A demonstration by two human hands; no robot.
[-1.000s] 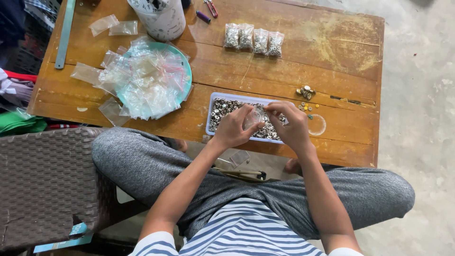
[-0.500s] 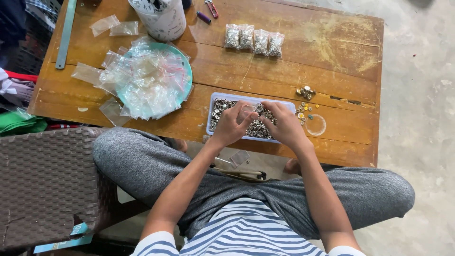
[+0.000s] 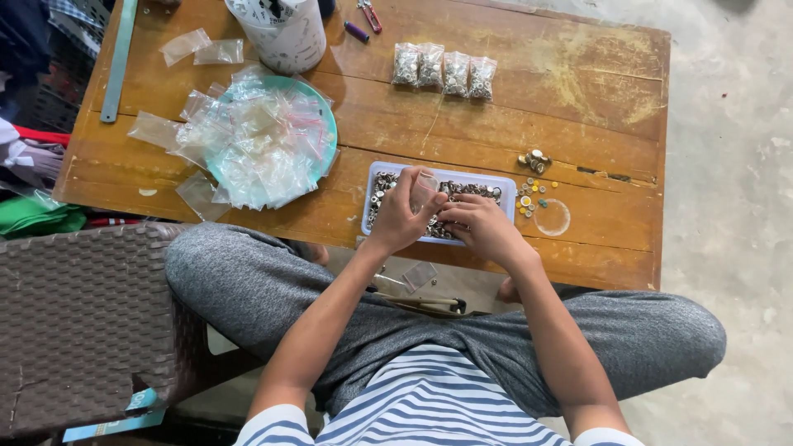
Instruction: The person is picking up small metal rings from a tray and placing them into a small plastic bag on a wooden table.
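— How many of each on the table?

— Four filled bags [image 3: 443, 69] in a row at the far side, one teal plate [image 3: 327, 115] heaped with empty clear bags, one white tub [image 3: 285, 33], one metal ruler [image 3: 118, 59], and one shallow tray of metal rings [image 3: 496, 186] in front of me.

— Any room to move?

— The tray sits close to the near edge of the wooden table [image 3: 595, 91]; bare wood lies beyond it, up to the filled row.

— And your grip?

— My left hand [image 3: 402, 219] pinches a small clear bag [image 3: 423, 192] upright over the tray. My right hand [image 3: 479, 227] has its fingertips drawn together just beside the bag's mouth; I cannot tell whether they hold a ring.
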